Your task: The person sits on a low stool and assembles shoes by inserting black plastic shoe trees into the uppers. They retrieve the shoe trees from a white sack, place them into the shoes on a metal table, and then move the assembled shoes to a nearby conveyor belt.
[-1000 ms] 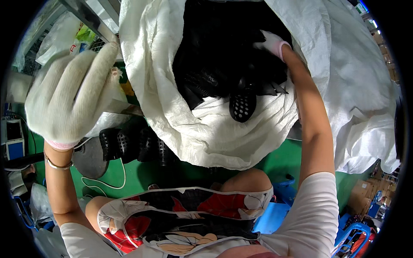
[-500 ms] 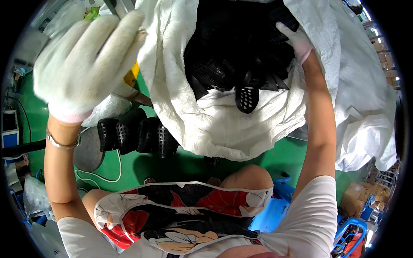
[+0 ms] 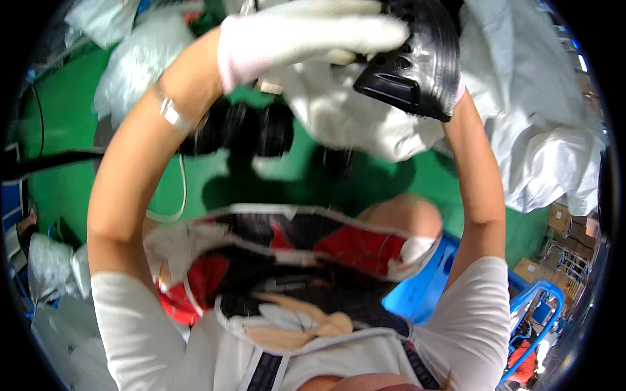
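Note:
A black clog (image 3: 427, 62) with round holes is up in front of me at the top, its curved side toward me. My left hand (image 3: 313, 32), in a white knit glove, reaches across from the left with fingers stretched out flat, the fingertips overlapping the clog's left side. The clog hides most of my right hand (image 3: 461, 89); only its pink glove cuff shows at the wrist. The clog appears held by that hand, though its fingers are out of sight. Beneath both hands lies the white woven sack (image 3: 365, 124), its opening mostly covered or out of frame.
Several black clogs (image 3: 277, 130) stand in a row on the green floor (image 3: 280, 189), left of the sack. Clear plastic bags (image 3: 147, 65) lie at upper left. A blue stool (image 3: 417, 293) is by my right side. A blue trolley (image 3: 551, 287) and cartons (image 3: 570, 225) are at far right.
A black clog has come up out of the sack at my right hand. My left hand has swung right, from the upper left to the clog. The whole view has shifted.

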Motion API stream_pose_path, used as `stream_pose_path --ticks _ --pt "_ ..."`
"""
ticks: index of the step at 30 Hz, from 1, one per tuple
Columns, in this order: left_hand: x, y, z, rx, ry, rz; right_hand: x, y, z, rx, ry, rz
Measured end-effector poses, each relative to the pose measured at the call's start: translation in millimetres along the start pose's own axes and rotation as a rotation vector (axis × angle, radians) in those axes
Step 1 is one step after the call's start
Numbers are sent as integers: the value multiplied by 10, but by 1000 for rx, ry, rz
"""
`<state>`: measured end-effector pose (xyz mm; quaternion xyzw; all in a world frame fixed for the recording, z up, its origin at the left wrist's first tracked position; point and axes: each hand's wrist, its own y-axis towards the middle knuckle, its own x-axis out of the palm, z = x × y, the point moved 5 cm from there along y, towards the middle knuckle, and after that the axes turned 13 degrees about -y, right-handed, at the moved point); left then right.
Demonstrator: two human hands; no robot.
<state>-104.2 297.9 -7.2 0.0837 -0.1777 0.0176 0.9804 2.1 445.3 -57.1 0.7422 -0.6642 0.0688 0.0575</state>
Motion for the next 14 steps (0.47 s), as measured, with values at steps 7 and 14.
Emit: stream_pose_path --ticks 7,14 --pt "-62 -582 -709 -191 -349 169 754 102 789 125 -489 -72" --pt "-15 -1221 -1277 -382 122 497 1013 -78 1436 246 -1277 -339"
